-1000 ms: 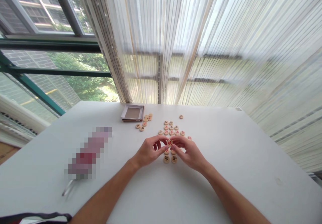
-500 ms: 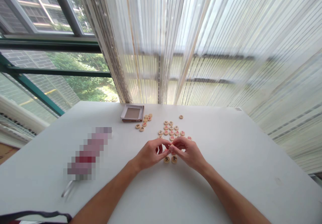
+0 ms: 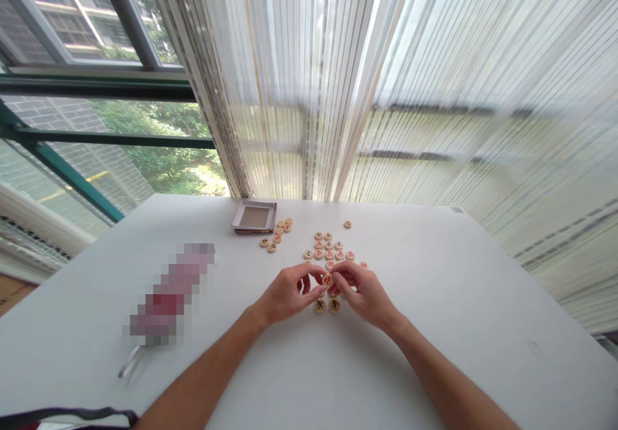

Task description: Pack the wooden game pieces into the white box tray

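Between my left hand [image 3: 291,293] and my right hand [image 3: 361,289] is a round wooden Chinese chess piece [image 3: 327,280], its red character facing me. The fingertips of both hands pinch it from either side, above the other pieces. Just below my fingers lie two black-marked pieces [image 3: 320,306] side by side on the table. Beyond my hands, red and black pieces [image 3: 329,255] lie face up in rough rows. A red piece [image 3: 363,266] sits beside my right knuckles. My hands partly cover some pieces.
An open shallow box [image 3: 254,217] stands at the table's back edge. Several loose pieces [image 3: 277,239] lie to its right and front, some blank side up. One piece [image 3: 347,224] lies apart at the back. A pixelated item [image 3: 164,295] is on the white table [image 3: 434,275] at left.
The held piece has turned so that its red character now faces me; before, it was mostly hidden among the fingers. Both hands stay nearly in place, with the fingertips slightly farther apart.
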`<state>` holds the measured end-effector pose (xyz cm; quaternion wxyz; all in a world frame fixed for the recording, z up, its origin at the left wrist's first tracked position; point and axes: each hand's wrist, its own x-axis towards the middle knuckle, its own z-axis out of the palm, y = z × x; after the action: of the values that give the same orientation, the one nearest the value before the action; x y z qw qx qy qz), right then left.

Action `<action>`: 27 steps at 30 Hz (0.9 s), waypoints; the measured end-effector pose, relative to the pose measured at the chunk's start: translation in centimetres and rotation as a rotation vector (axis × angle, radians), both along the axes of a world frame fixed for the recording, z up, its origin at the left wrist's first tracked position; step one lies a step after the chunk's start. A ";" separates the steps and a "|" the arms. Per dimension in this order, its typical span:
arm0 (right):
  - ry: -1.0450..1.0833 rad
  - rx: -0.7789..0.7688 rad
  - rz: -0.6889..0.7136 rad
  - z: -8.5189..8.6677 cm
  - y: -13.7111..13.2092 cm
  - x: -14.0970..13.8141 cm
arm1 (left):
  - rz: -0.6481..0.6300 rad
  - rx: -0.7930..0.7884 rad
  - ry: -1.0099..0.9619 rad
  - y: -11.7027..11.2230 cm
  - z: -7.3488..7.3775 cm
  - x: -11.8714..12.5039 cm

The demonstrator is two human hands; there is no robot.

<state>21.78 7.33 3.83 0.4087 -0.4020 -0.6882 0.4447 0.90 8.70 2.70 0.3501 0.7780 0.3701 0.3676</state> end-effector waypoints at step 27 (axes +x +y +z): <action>-0.030 0.143 0.067 0.0 -0.2 -0.3 | -0.044 -0.372 -0.201 0.3 0.0 -0.1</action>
<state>21.46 7.09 3.82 0.4107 -0.3552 -0.7373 0.4019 0.83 9.04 2.72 0.5308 0.6674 0.3776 0.3607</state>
